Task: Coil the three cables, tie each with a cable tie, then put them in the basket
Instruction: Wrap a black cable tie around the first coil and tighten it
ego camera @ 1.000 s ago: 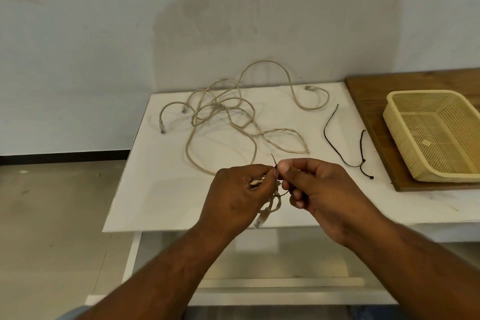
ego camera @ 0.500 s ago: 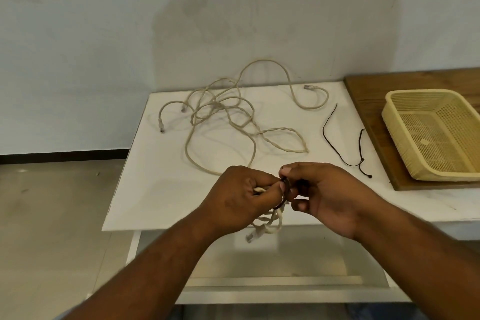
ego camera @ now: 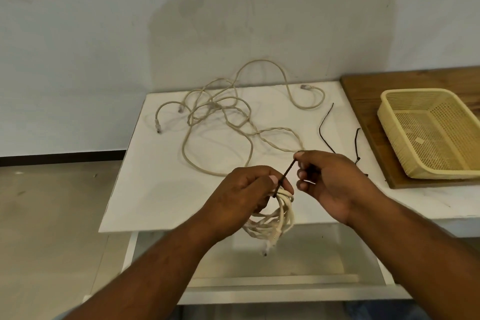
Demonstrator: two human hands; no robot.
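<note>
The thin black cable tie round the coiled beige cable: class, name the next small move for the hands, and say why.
Probably the right hand should pull the thin black cable tie tighter. It already loops the coiled beige cable gripped by the left hand, and the right hand pinches its taut tail, so cinching seems due.

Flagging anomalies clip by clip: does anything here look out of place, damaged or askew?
Nothing stands out. Loose cables lie tangled on the table, not yet coiled; the basket sits level on the wooden board.
</note>
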